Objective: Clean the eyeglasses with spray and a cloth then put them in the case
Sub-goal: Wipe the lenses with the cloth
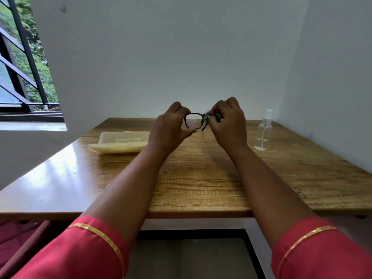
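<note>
- White walls backed one wooden table [201, 178], with one window [24, 57] at left
- One pair of glasses [193, 121] was held above the table
- Left hand [171, 127] pinched one lens rim
- Right hand [227, 123] pinched one cloth [208, 115] on the other lens
- One open case [120, 142] lay left; one spray bottle [263, 131] stood right

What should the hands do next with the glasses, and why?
Probably keep rubbing that lens with the cloth. The left hand holds the eyeglasses up by one side, and the right hand pinches the cloth on the other lens. The case lies open, waiting, and the spray bottle stands aside.
</note>
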